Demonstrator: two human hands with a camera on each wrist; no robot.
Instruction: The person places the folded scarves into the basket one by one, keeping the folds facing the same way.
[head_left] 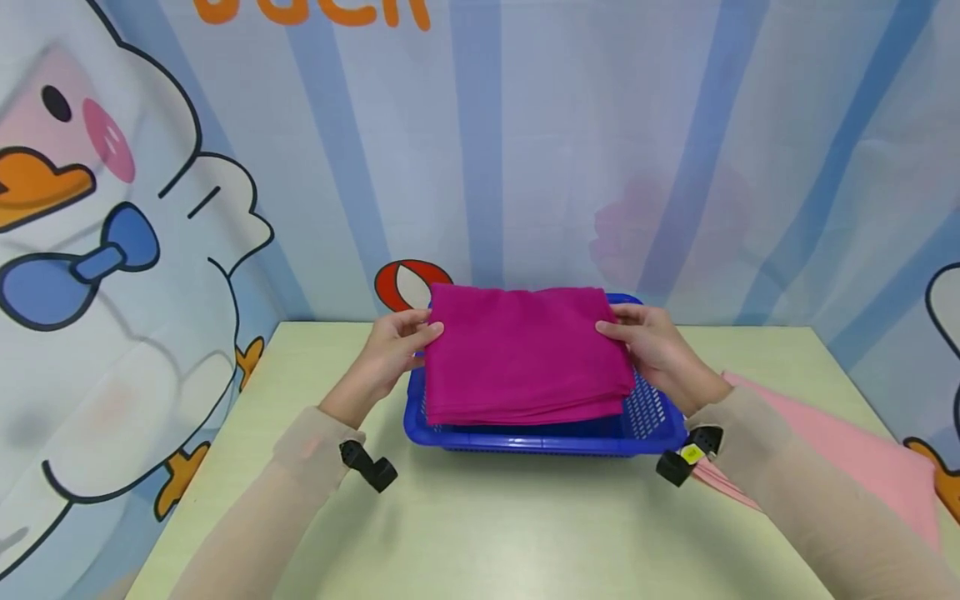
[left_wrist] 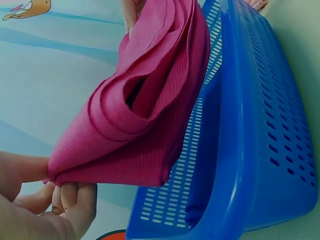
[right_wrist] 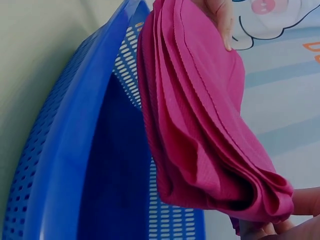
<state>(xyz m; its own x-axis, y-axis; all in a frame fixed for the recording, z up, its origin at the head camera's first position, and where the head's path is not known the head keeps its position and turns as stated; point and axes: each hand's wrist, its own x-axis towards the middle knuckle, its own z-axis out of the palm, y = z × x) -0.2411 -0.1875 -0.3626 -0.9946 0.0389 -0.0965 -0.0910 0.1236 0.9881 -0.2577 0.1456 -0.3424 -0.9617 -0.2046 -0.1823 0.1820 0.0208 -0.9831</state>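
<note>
A folded magenta cloth (head_left: 525, 354) is held up in layers over a blue plastic basket (head_left: 540, 439). My left hand (head_left: 393, 350) pinches its left side between thumb and fingers. On the opposite side my right hand (head_left: 660, 346) grips it the same way, thumb on the near face. Both wrist views show the cloth's stacked folds (left_wrist: 125, 107) hanging above the basket's open top. Dark blue shows inside the basket (right_wrist: 65, 165); whether that is fabric or the basket's own floor, I cannot tell.
A light pink cloth (head_left: 847, 454) lies on the right of the pale table (head_left: 480, 525), partly beneath my right forearm. Behind the table hangs a striped blue backdrop (head_left: 555, 150) with a cartoon duck. Small black cameras are strapped to both wrists.
</note>
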